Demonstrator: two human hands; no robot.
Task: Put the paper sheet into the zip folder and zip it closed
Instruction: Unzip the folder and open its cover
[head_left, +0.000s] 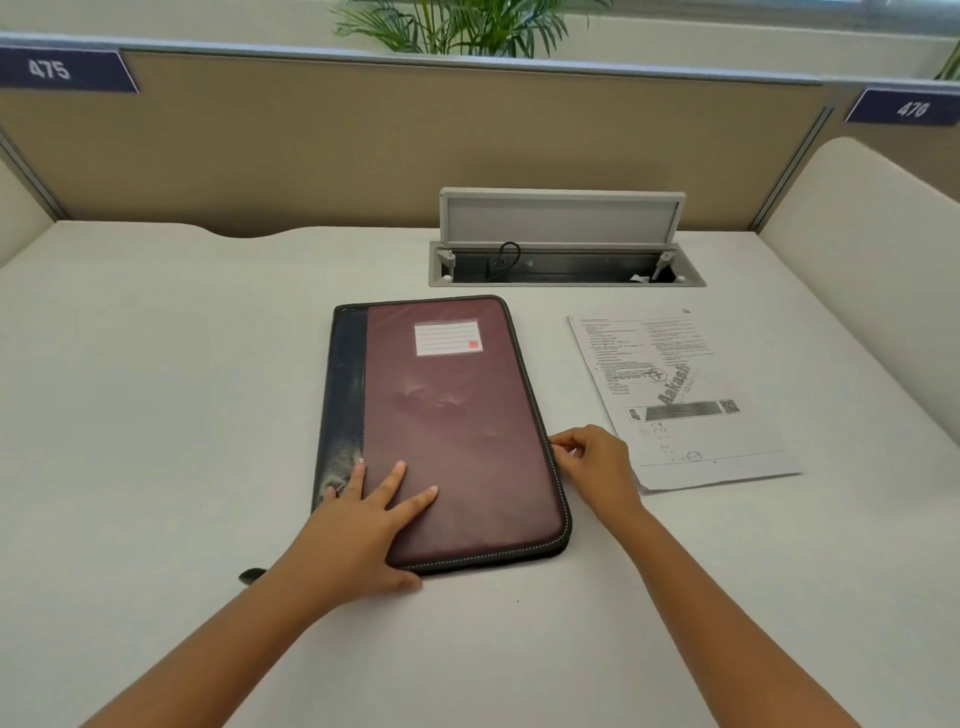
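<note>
A maroon zip folder (457, 410) with a dark blue spine and a white label lies flat in the middle of the white desk. My left hand (363, 525) presses flat on its near left corner, fingers spread. My right hand (592, 462) pinches at the folder's right edge, about two thirds of the way down, where the zip runs; the puller itself is hidden by the fingers. A printed paper sheet (680, 395) lies on the desk to the right of the folder, apart from it.
An open cable hatch (561, 244) with a raised lid is set in the desk behind the folder. A tan partition (363, 145) closes the back. A small dark tab (253, 575) pokes out beside my left forearm.
</note>
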